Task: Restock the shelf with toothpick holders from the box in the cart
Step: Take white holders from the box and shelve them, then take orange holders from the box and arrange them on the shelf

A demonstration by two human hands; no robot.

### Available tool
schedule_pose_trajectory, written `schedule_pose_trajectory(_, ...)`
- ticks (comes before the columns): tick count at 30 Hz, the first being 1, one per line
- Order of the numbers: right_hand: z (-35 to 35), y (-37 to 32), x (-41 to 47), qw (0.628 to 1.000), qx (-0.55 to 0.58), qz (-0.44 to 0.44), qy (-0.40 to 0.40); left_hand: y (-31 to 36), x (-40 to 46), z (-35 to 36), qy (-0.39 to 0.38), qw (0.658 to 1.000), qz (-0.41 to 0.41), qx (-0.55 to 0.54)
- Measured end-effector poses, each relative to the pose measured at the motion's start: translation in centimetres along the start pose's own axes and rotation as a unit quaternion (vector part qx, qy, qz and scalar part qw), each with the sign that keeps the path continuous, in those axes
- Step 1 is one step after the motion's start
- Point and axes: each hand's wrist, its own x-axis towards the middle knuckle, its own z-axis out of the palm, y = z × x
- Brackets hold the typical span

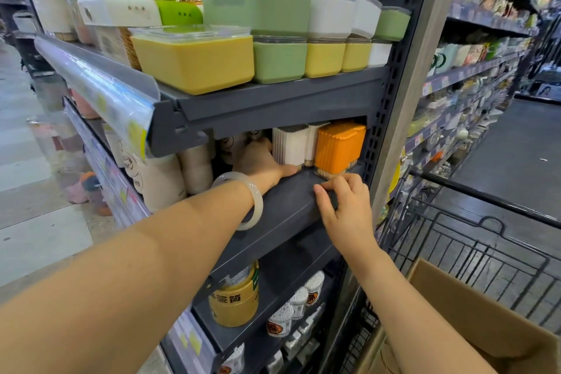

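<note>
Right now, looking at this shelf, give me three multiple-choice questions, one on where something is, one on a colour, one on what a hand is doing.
1. Where is the cardboard box?
A. in the cart
B. on the top shelf
C. on the floor in the aisle

2. What colour is the toothpick holder at the right end of the middle shelf?
A. green
B. orange
C. blue

3. What is the right hand doing?
A. lifting a holder
B. reaching into the box
C. resting on the shelf's front edge

Answers: 1 A, the box sits inside the wire cart; 2 B, it is bright orange beside the white holders; 3 C, its fingers lie on the edge, holding nothing.
</note>
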Motion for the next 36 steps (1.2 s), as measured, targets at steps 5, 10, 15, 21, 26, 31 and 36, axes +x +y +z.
schedule_pose_trajectory(5, -0.3, -0.4, 0.0, 1.000, -0.011, 0.014, -0.011, 0.5, -0.9, -0.6, -0.039, 0.998, -0.019, 0.053)
schedule_pose_trajectory(10, -1.0, -1.1, -0.1, 0.998, -0.031, 0.026, -0.039, 1.0, -5.0, -1.8, -0.093, 0.987, 0.027, 0.125)
schedule_pose_trajectory(15, -2.3, -1.8, -0.7, 0.991, -0.093, 0.030, -0.088, 2.3, -10.3, -3.0, -0.011, 0.933, 0.234, 0.273)
schedule_pose_trajectory(21, -6.1, -0.2, -7.6, 0.955, -0.222, 0.093, -0.172, 1.6, -15.3, -0.6, -0.102, 0.879, 0.398, 0.241)
schedule_pose_trajectory(26, -9.1, 1.0, -16.8, 0.898, -0.280, 0.193, -0.279, -1.7, -19.7, 5.2, -0.239, 0.841, 0.423, 0.237)
schedule_pose_trajectory(31, -10.4, 3.2, -24.5, 0.842, -0.288, 0.276, -0.363, -4.5, -23.6, 10.9, -0.355, 0.822, 0.395, 0.204)
schedule_pose_trajectory(36, -10.9, 5.5, -28.1, 0.830, -0.257, 0.336, -0.362, -6.1, -25.3, 15.3, -0.422, 0.811, 0.354, 0.198)
